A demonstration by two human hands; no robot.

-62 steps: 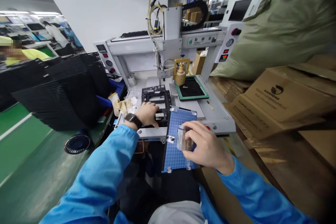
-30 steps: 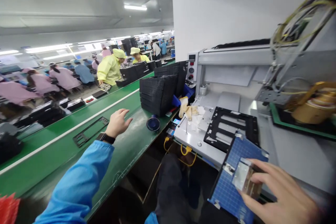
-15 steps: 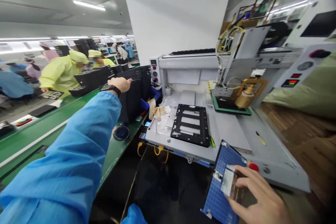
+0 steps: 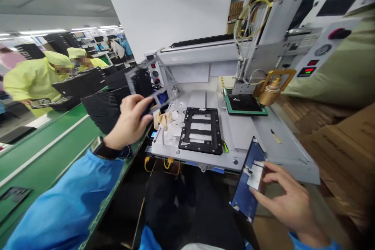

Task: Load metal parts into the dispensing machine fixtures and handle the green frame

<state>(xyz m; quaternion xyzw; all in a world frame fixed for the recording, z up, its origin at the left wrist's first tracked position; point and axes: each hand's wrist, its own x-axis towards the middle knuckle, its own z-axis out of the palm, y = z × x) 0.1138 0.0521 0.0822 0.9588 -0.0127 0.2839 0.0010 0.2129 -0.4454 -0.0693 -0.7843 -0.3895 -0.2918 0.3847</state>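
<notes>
My left hand [image 4: 130, 123] is raised above the green conveyor, its fingers pinched on a thin dark frame with openings [image 4: 160, 104], blurred by motion. Behind that hand a stack of thin black trays [image 4: 101, 109] leans on the belt. On the right, my right hand [image 4: 285, 193] grips a small silvery block [image 4: 256, 175] between thumb and fingers. The block sits against a flat blue panel with a grid [image 4: 244, 191], tilted in front of the machine's edge. Between my hands, a black fixture with several slots [image 4: 217, 129] lies on the machine bed.
A gantry machine [image 4: 205, 58] stands ahead, its brass-coloured head part [image 4: 271, 90] beside a green-edged black plate [image 4: 246, 112]. Beige gloves [image 4: 161, 120] lie at the bed's left. The green conveyor [image 4: 63, 144] runs along my left. People in yellow work beyond it; cardboard [image 4: 345, 140] stands right.
My left hand has come back from the tray stack toward the machine with a thin frame in its fingers. My right hand still holds the block and blue panel, now turned more edge-on. The view has shifted.
</notes>
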